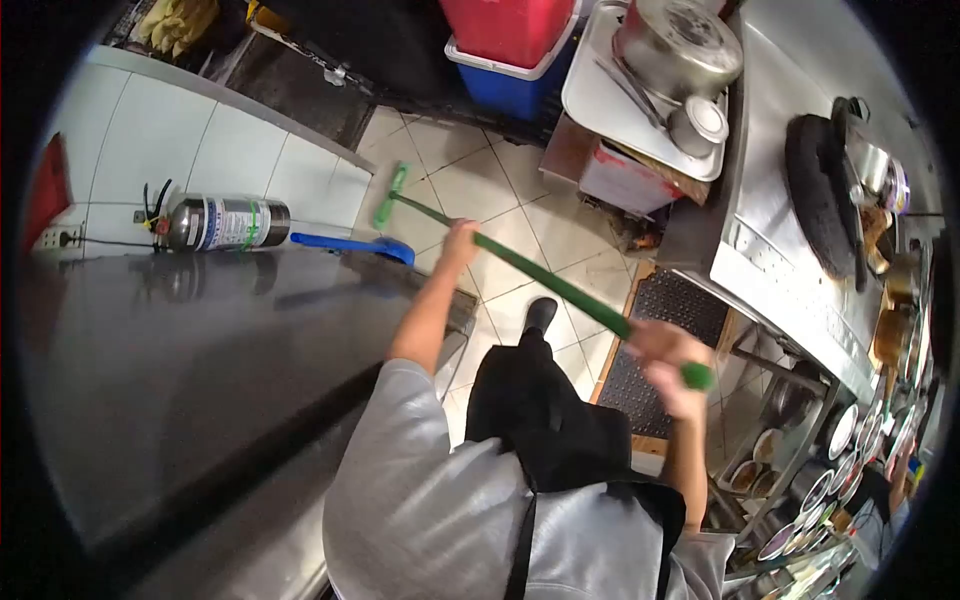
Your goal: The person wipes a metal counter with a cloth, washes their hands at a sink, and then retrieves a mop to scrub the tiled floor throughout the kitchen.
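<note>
A floor squeegee with a long green handle slants across the view, and its narrow light-green head rests on the tiles at the far left. My left hand is closed around the handle nearer the head. Close to the rounded green top end, my right hand also wraps the handle; it is slightly blurred. Both arms reach forward from grey sleeves, over a black apron.
A steel counter with a blue brush and a fire extinguisher lies left. Right are a tray with pots, a steel worktop and a black floor mat. A blue bin stands ahead. Another person's arm shows far right.
</note>
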`<state>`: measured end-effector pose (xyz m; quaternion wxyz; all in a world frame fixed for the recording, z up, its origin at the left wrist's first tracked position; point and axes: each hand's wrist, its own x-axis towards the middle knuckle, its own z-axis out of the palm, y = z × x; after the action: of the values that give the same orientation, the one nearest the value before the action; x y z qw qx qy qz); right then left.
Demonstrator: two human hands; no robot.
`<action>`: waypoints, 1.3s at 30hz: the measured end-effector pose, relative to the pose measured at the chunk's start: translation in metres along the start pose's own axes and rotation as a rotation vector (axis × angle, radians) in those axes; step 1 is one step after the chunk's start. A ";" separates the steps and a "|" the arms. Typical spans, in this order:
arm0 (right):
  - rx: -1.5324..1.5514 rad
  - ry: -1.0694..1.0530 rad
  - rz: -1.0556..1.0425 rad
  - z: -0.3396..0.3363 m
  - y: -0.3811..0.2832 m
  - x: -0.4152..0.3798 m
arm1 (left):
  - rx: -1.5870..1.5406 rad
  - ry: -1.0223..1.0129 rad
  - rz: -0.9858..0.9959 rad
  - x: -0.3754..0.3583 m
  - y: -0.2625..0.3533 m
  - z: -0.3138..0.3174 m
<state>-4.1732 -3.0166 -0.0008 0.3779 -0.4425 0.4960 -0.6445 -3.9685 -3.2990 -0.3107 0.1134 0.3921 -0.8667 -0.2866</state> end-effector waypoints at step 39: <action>-0.125 -0.234 -0.445 -0.111 -0.172 0.025 | -0.331 -0.967 0.499 0.055 0.228 -0.021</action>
<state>-4.2949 -2.9680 0.1587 0.2537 -0.6348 0.3782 -0.6242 -4.1361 -3.2281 -0.1617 -0.1719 -0.0234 -0.8300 -0.5301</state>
